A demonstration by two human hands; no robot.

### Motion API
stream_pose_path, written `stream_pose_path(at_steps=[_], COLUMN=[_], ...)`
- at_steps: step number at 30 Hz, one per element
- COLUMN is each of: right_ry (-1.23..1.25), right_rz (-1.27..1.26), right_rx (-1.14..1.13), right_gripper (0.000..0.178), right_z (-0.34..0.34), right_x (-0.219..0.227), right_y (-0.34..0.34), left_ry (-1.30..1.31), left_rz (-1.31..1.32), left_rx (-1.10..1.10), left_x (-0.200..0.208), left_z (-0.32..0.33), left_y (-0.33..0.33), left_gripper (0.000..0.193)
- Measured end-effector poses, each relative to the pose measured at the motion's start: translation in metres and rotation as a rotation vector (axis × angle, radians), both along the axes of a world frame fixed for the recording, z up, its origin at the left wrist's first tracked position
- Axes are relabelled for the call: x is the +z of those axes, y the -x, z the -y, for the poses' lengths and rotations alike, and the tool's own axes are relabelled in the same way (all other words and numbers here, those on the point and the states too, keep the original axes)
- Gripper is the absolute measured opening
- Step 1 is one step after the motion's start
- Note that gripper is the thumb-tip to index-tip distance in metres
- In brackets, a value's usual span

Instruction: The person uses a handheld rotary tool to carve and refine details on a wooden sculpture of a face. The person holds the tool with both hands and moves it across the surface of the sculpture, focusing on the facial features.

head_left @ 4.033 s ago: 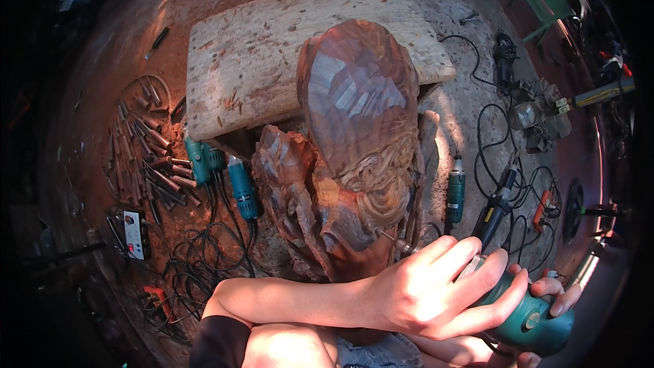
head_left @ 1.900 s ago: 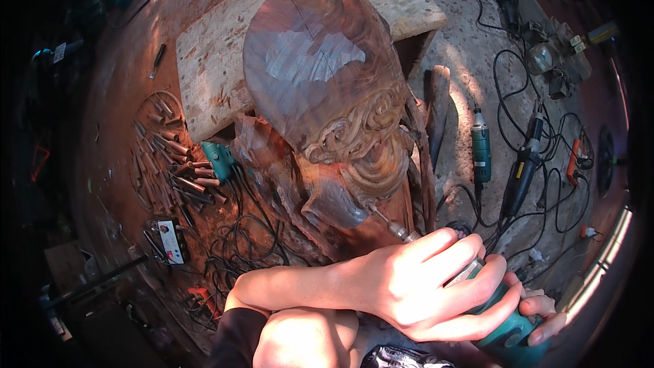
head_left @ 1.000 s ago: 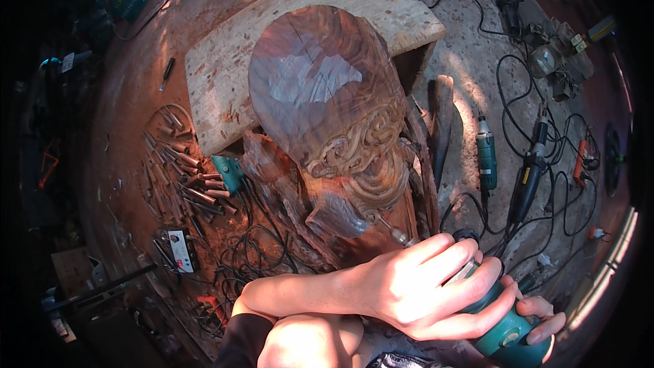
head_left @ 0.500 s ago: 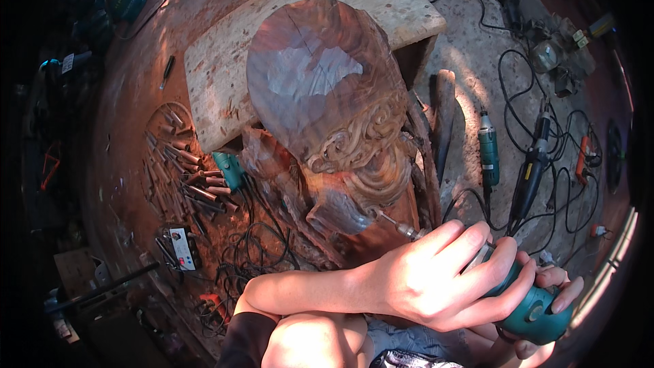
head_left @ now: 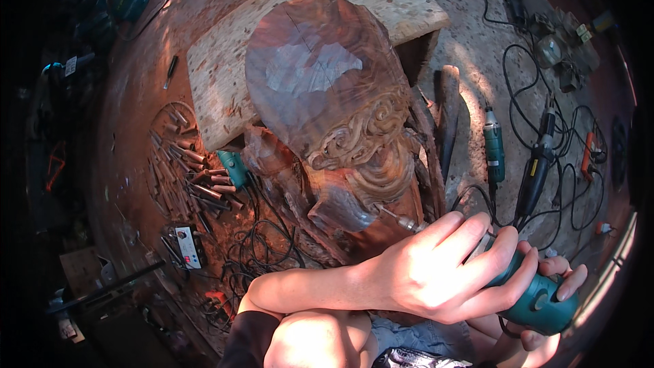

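Observation:
My left hand (head_left: 443, 266) is closed around the front of a teal die grinder (head_left: 541, 307), and its forearm crosses in from the lower left. Behind it, my right hand (head_left: 571, 283) grips the rear of the motor body, with its palm hidden. From the metal collet (head_left: 407, 223) a thin bit points up and left at the lower part of a large brown wood carving (head_left: 385, 126). Whether the tip touches the wood, I cannot tell. Swirling curls are cut into the carving below its smooth, rounded, cracked top.
A pale board (head_left: 218, 61) lies beneath the carving. Many chisels (head_left: 194, 170) are heaped on the left near a small control box (head_left: 186, 247) and tangled black cords (head_left: 262, 238). To the right lie another teal grinder (head_left: 493, 143), a black power tool (head_left: 535, 174) and a wooden mallet (head_left: 448, 109).
The view has shifted slightly. Both hands keep their hold on the die grinder, whose bit stays by the lower part of the carving with only a small move.

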State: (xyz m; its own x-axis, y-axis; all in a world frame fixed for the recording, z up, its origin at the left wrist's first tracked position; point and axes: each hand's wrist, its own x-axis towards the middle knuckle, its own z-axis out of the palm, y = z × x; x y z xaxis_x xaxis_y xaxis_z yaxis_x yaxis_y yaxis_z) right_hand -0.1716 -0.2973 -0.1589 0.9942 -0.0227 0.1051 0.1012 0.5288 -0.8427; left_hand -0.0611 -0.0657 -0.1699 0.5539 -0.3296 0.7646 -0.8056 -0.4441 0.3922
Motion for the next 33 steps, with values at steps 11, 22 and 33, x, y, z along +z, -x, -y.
stream_pose_path(at_steps=[11, 22, 33], right_ry=[0.374, 0.366, 0.410], right_rz=[0.164, 0.169, 0.200], right_rx=[0.299, 0.233, 0.263], right_gripper=[0.066, 0.066, 0.065], right_z=[0.013, -0.006, 0.009], right_x=[0.020, 0.022, 0.016], right_y=[-0.030, -0.029, -0.015], left_ry=[-0.012, -0.022, -0.009], left_rz=[-0.008, 0.003, 0.035], left_rx=[-0.019, -0.031, -0.068], left_x=[0.003, 0.001, -0.003], left_z=[-0.004, -0.004, -0.002], left_y=[-0.001, 0.001, 0.002], left_gripper=[0.040, 0.038, 0.037])
